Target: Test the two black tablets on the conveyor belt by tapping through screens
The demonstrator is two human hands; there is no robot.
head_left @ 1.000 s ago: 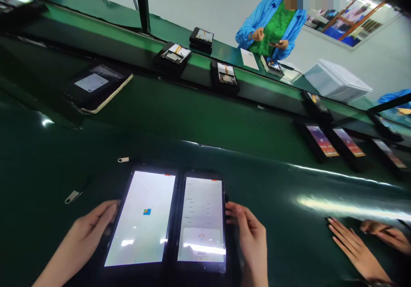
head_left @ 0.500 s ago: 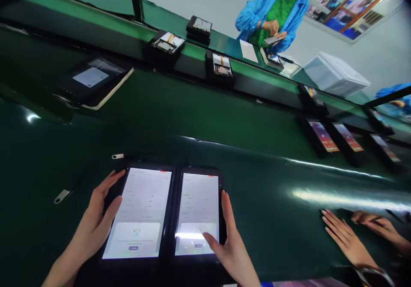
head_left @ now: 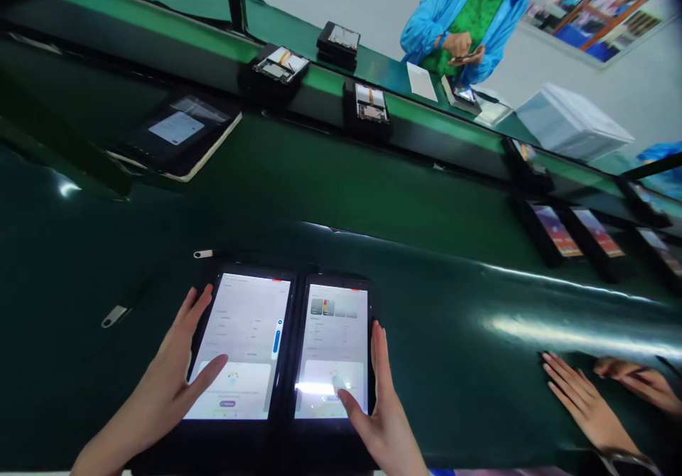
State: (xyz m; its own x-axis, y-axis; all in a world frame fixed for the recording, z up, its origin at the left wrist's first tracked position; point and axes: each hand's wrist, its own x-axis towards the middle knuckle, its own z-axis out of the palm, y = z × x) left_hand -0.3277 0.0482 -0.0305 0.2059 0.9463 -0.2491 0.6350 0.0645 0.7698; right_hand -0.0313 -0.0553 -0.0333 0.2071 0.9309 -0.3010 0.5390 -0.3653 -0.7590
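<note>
On the glossy dark-green surface point(head_left: 437, 305), two flat rectangular tablets lie side by side, glass screens lit. The left hand point(head_left: 170, 383) rests unclenched on the left tablet point(head_left: 239, 344), thumb on glass; the right hand point(head_left: 376, 405) lies unclenched on the right tablet point(head_left: 333, 334), thumb touching its screen.

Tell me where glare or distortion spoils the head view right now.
Head view: a bright glare band crosses the lower right tablet beside the right hand; long reflections streak the green belt; wide-angle distortion bends the conveyor rail; the far tablets look soft.
</note>
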